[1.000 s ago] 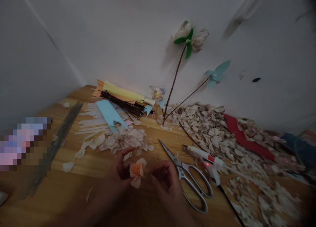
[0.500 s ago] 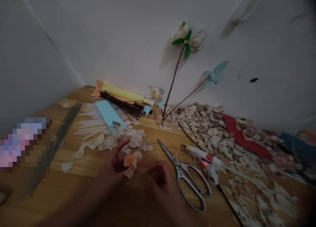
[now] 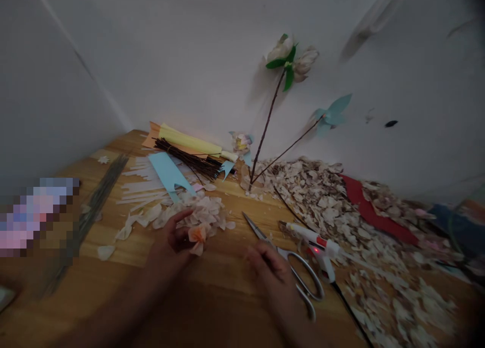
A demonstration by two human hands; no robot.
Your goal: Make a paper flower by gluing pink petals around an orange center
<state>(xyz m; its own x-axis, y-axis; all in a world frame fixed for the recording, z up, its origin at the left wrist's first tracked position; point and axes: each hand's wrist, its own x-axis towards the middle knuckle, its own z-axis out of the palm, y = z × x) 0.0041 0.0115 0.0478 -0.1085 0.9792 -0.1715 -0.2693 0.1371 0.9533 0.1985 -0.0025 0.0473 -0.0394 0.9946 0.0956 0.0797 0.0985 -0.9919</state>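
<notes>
Between the thumb and fingers of my left hand [image 3: 172, 247] is a small pale-orange artificial flower [image 3: 197, 238] with thin petals. A pile of whitish loose petals [image 3: 206, 211] lies just behind it. My right hand [image 3: 275, 277] is apart from the flower, its fingers curled together and somewhat blurred. Whatever its fingertips may pinch is too small to see. It covers part of the metal scissors [image 3: 306, 272], which lie on the table. A white glue gun [image 3: 320, 252] with a lit red light rests right of the scissors.
Dry petals [image 3: 310, 196] are heaped along the wall, with a red strip [image 3: 379, 211] across them. Two flower stems [image 3: 268, 118] lean on the wall. Dark twigs [image 3: 189, 158], blue paper [image 3: 170, 171] and a grey wire bundle [image 3: 94, 206] lie at left.
My right hand has moved right, away from the flower and over the scissors. My left hand has shifted slightly left and up, still with the flower.
</notes>
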